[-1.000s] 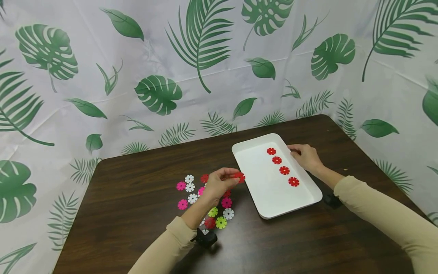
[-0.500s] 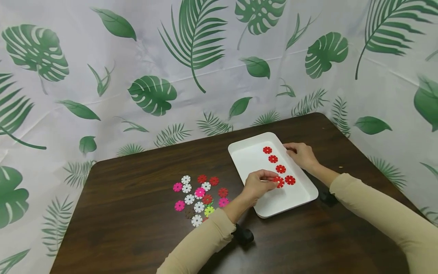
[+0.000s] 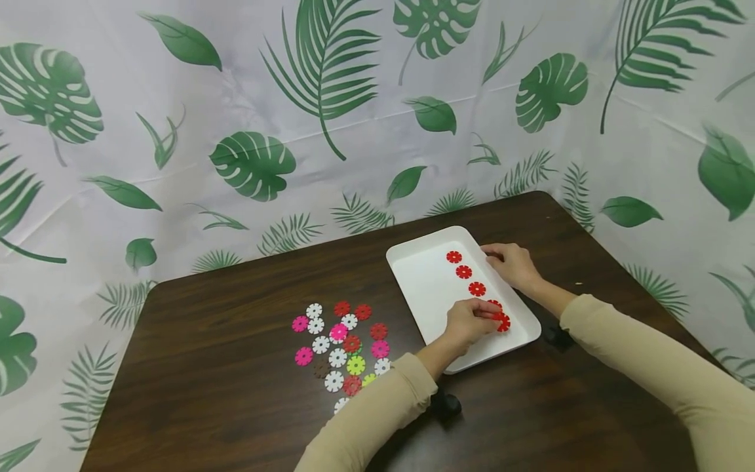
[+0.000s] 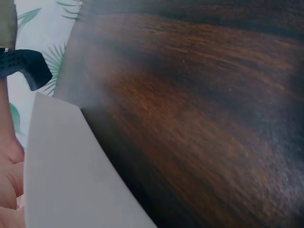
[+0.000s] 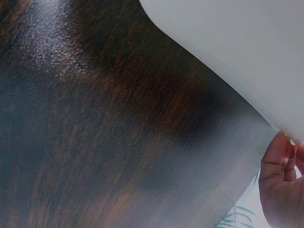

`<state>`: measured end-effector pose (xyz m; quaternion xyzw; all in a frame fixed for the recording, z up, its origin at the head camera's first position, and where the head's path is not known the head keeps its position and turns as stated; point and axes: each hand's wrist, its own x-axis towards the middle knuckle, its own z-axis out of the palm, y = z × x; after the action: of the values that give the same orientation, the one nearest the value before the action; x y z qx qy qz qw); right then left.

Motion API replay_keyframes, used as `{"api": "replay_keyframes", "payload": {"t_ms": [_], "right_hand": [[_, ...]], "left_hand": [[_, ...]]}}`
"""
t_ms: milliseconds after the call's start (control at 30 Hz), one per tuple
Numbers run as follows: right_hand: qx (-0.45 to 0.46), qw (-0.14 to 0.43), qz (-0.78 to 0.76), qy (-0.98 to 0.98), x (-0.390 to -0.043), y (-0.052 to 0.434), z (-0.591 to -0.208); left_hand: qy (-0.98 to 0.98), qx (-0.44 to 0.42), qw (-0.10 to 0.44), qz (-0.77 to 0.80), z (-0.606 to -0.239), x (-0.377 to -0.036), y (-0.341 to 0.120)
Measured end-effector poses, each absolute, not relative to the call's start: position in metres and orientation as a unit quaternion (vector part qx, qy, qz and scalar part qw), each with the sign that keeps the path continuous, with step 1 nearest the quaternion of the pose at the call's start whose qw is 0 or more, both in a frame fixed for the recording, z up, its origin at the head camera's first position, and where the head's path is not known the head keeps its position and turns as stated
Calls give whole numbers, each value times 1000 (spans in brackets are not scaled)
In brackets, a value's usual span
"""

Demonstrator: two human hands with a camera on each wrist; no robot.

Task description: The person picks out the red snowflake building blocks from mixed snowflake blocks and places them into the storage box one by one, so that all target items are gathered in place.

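Inside a shallow white rectangular tray, our left hand pinches a notched red disc beside matching red discs; our right hand grips the tray's right edge (good for steadiness). We'd best release gently, nudging no neighbours.

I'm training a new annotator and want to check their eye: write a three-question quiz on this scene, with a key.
1. Which hand holds a red disc at the white tray?
2. True or false: every disc visible in the tray is red.
3. Fill in: the white discs lie outside the tray, on the dark ____.

Key: 1. the left hand; 2. true; 3. table.
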<state>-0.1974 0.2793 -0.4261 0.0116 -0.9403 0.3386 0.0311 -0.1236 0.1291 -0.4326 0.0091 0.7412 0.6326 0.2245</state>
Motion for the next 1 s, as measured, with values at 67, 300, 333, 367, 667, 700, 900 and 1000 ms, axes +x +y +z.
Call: {"api": "replay_keyframes", "payload": {"t_ms": [67,300,333,367,667,700,900,1000], "right_hand": [[11,30,338,-941,-197,279,-426],[8,27,339,-941,-197,279,-427],[7,26,339,-940,-197,279,-427],[6,26,340,-940,-197,279,-427],[6,26,340,-940,-199,279,-427],[4,25,341,-940,-199,279,-427],[1,19,344,-939,-198,279,-427],[0,20,342,-939,-197,279,-427]], "left_hand": [[750,18,222,623,-434,-123,132],[784,37,206,585,-439,-124,140],[790,45,203,576,-440,-124,141],[798,55,199,566,-440,-124,142],[851,124,152,486,-440,-125,146],[856,129,146,478,-440,-125,147],[884,149,111,430,-442,-125,149],[893,159,92,411,-443,-124,149]]}}
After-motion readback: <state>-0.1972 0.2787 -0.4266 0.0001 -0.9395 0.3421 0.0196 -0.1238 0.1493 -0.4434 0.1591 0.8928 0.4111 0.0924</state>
